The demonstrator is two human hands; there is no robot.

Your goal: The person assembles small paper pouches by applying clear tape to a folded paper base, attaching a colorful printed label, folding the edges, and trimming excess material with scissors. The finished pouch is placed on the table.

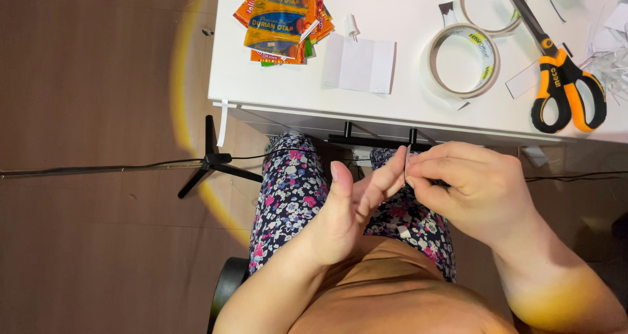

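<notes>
My left hand (356, 203) and my right hand (474, 190) meet over my lap, below the white table's (405, 46) front edge. Between their fingertips they pinch a small thin white strip (407, 158), seen edge-on; what it is I cannot tell. My right hand's fingers curl round it, my left forefinger presses against it with the thumb raised. On the table lie two rolls of tape (463, 60), a folded white paper (360, 64), a stack of orange and blue packets (282, 21) and orange-handled scissors (559, 79).
A black drawer handle (379, 139) runs under the table edge. A black stand's legs (212, 160) and a cable (98, 169) cross the brown floor at left. Paper scraps (611, 52) lie at the table's right. My floral-clad legs (291, 196) sit below.
</notes>
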